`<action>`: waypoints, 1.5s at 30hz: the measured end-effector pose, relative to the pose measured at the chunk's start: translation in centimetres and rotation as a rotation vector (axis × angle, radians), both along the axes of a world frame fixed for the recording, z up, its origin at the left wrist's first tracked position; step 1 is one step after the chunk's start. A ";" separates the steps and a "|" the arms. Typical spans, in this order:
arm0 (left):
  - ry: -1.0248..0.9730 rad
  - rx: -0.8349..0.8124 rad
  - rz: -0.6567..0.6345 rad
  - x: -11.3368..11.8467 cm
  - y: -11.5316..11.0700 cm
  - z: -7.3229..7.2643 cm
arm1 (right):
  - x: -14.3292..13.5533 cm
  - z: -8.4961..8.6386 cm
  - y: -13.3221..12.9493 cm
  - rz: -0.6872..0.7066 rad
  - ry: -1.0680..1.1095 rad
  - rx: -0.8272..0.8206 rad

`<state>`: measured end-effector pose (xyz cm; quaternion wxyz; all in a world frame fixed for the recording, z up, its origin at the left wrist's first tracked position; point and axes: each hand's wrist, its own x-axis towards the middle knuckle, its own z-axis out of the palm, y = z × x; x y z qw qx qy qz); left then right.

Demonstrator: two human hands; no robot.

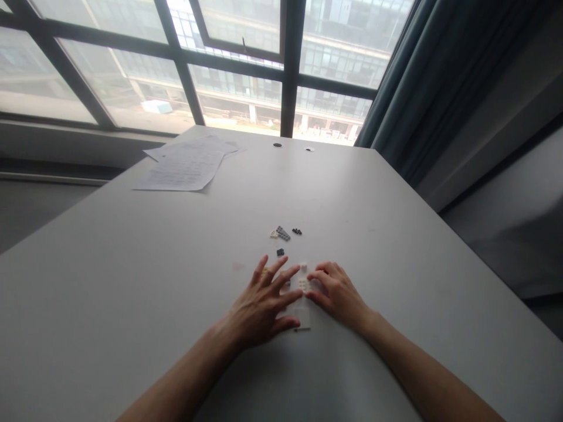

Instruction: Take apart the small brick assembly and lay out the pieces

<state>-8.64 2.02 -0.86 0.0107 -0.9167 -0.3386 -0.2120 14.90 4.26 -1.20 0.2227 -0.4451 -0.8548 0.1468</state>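
My left hand [272, 296] lies palm down with its fingers spread over several small building bricks, partly hiding a tan brick [264, 272] and a grey one [288, 282]. Its thumb rests over a flat white plate [303, 319]. From the other side, my right hand [336, 293] is curled, thumb and index finger at the edges of a white studded brick [302, 285]. Just beyond that brick is a smaller white piece [303, 267]. A dark grey brick [280, 252] sits past my left fingertips.
Farther up the white table [373, 234] lie a grey wedge plate [283, 233], a cream piece [273, 234] and a black piece [297, 231]. Printed papers [185, 167] overlap at the far left. Behind the table are windows [237, 94] and a dark curtain [422, 88].
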 end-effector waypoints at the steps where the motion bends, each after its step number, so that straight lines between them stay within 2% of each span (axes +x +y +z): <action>1: -0.004 -0.001 0.000 0.0 0.0 0.0 | 0.0 0.0 0.0 0.002 -0.001 0.002; 11: -0.007 0.003 -0.005 -0.1 0.0 0.3 | 0.0 0.2 -0.1 0.012 0.017 0.007; 24: 0.068 0.016 0.039 0.0 -0.1 0.2 | -0.3 0.5 -0.5 -0.056 0.042 -0.032; 31: 0.057 -0.032 0.041 0.0 -0.1 0.3 | -0.1 0.4 0.2 -0.049 0.058 -0.005; 37: 0.032 -0.048 0.051 0.0 0.0 -0.1 | 0.1 0.5 0.0 -0.110 0.141 -0.028; 45: 0.024 -0.063 0.043 0.0 0.0 0.0 | 0.0 0.3 -0.4 -0.036 0.058 -0.074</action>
